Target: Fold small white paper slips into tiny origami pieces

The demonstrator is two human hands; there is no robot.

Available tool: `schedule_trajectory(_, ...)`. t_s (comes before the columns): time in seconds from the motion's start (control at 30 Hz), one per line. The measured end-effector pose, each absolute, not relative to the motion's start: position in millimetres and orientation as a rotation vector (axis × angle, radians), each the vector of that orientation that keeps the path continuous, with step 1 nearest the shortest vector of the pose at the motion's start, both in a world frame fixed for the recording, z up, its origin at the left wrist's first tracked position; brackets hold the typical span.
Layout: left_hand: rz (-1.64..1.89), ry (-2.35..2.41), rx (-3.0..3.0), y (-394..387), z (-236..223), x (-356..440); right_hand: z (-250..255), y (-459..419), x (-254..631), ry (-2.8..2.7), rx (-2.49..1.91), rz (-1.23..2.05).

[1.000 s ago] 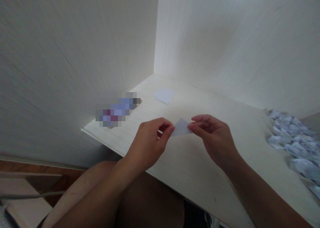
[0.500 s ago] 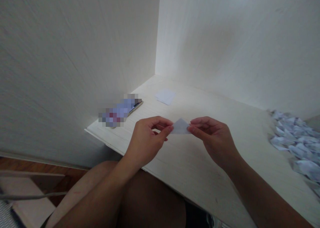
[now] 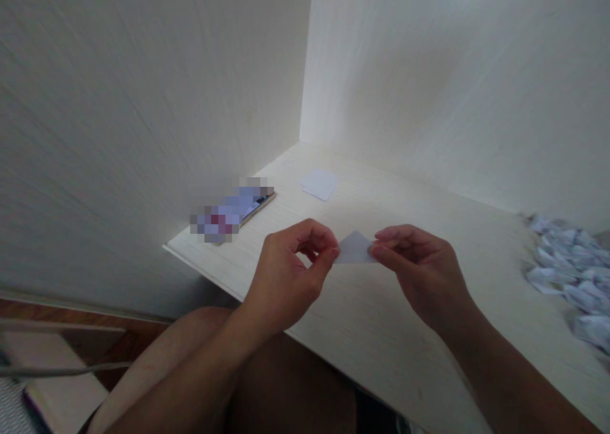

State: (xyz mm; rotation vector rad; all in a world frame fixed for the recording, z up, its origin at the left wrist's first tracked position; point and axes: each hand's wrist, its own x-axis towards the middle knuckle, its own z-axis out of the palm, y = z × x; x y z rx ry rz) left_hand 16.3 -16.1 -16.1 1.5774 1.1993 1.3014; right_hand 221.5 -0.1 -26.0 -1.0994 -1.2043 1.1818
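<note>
A small piece of white paper point(image 3: 355, 248), folded into a triangle with its point away from me, is held above the table. My left hand point(image 3: 296, 272) pinches its left corner between thumb and forefinger. At the opposite corner, my right hand point(image 3: 419, 265) grips the paper between thumb and fingers. Beyond my hands, a small stack of square white paper sheets point(image 3: 319, 185) lies flat on the table.
The white table point(image 3: 381, 345) meets a wall on the left and at the back. A phone point(image 3: 233, 211), partly blurred out, lies near the left wall. Several crumpled-looking white paper pieces point(image 3: 572, 256) are heaped on the right. My legs are below the front edge.
Both hands have shifted slightly right and nearer with the folded paper, and more of the paper's lower edge shows between them. The camera view has also moved a little.
</note>
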Motion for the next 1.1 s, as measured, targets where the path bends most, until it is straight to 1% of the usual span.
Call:
schedule_trajectory(0.13, 1.33, 1.179, 1.661, -14, -18, 16, -28, 3, 222, -1.142, -1.064, 1.241)
schedule_trajectory(0.3, 1.438, 1.042, 1.974, -14, -17, 13, -25, 4, 221, -1.024, -1.051, 1.335)
schedule_trajectory(0.43, 1.405, 0.871, 2.137, -15, -17, 6, -22, 4, 221, -0.96, -1.067, 1.373)
schedule_trajectory(0.53, 1.375, 0.828, 2.216, -14, -21, 3, -21, 3, 220, -0.911, -1.066, 1.407)
schedule_trajectory(0.67, 1.467, 0.808, 2.21, -9, -26, 4, -24, 3, 218, -0.907, -1.059, 1.453)
schedule_trajectory(0.87, 1.587, 0.778, 2.135, -6, -25, 3, -24, 1, 219, -1.059, -1.032, 1.44)
schedule_trajectory(1.1, 1.631, 0.775, 1.991, -7, -22, 2, -17, -1, 226, -1.208, -0.948, 1.393)
